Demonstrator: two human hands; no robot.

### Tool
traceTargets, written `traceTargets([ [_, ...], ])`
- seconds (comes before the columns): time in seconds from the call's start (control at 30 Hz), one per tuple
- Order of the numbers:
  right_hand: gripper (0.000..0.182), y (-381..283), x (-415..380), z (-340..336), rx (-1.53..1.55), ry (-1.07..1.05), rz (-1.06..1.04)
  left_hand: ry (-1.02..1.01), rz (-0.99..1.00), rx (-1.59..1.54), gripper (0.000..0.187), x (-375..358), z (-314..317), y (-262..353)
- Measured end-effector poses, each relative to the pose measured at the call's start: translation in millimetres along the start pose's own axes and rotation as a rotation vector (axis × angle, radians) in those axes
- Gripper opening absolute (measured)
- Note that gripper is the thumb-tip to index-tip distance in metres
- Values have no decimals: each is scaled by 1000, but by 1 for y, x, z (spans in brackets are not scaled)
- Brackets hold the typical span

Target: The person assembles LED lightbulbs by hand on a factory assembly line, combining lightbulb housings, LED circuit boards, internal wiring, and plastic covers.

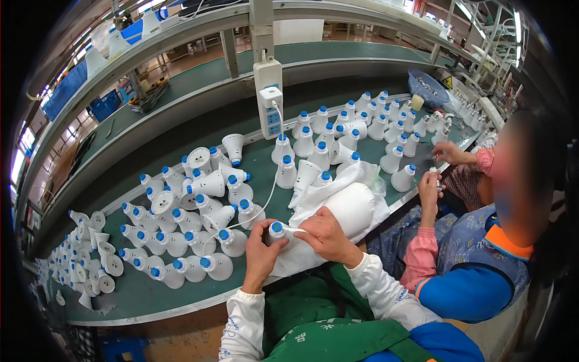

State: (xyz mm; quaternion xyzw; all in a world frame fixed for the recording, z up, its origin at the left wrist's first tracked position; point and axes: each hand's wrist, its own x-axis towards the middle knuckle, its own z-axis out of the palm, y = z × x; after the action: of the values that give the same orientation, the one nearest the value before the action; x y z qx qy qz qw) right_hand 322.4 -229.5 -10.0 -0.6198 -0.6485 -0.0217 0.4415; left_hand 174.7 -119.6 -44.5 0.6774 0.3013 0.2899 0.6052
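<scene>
My left hand (pixel 262 253) is closed around a white cone-shaped lamp housing (pixel 278 236) with a blue cap at its top, held upright near the front edge of the bench. Close on its right, my right hand (pixel 330 236) pinches a thin white strip (pixel 294 230) against the side of the housing. What the strip is made of cannot be made out. Behind my right hand, a rounded white bundle (pixel 350 208) lies in a crumpled white plastic bag (pixel 307 202). Another blue-capped housing (pixel 232 242) stands just left of my left hand.
Many similar housings crowd the green bench (pixel 199 295), some upright, some tipped over. A power strip (pixel 268 99) hangs at the centre, its white cable trailing among them. At right, a co-worker's hands (pixel 429 190) hold a small part. A blue basket (pixel 429 87) sits farther back.
</scene>
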Motion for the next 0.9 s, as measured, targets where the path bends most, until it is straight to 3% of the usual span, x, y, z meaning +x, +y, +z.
traceTargets([
  [0.07,17,1,0,-1,-3,-20,1,-95,0,-84,58,1,-4,1],
  [0.17,18,2,-1,1,-2,-13,-2,-3,128,-9,52,0,0,6],
  [0.27,18,2,0,1,5,-16,2,-39,19,15,54,0,-1,2],
  [0.37,19,1,-1,1,4,-6,8,-92,8,-116,52,5,-6,-5],
  [0.47,13,3,-2,2,14,-12,14,-100,120,-38,48,7,-9,-12],
  [0.57,13,2,-2,2,1,-21,12,-45,75,14,42,-2,-1,12],
  [0.7,22,0,-1,2,7,6,4,-127,-18,-86,48,5,-9,-2],
  [0.8,22,0,-1,2,7,4,8,-163,83,-35,53,6,-9,-2],
  [0.9,21,0,-1,2,14,13,10,-30,143,6,51,0,-1,11],
])
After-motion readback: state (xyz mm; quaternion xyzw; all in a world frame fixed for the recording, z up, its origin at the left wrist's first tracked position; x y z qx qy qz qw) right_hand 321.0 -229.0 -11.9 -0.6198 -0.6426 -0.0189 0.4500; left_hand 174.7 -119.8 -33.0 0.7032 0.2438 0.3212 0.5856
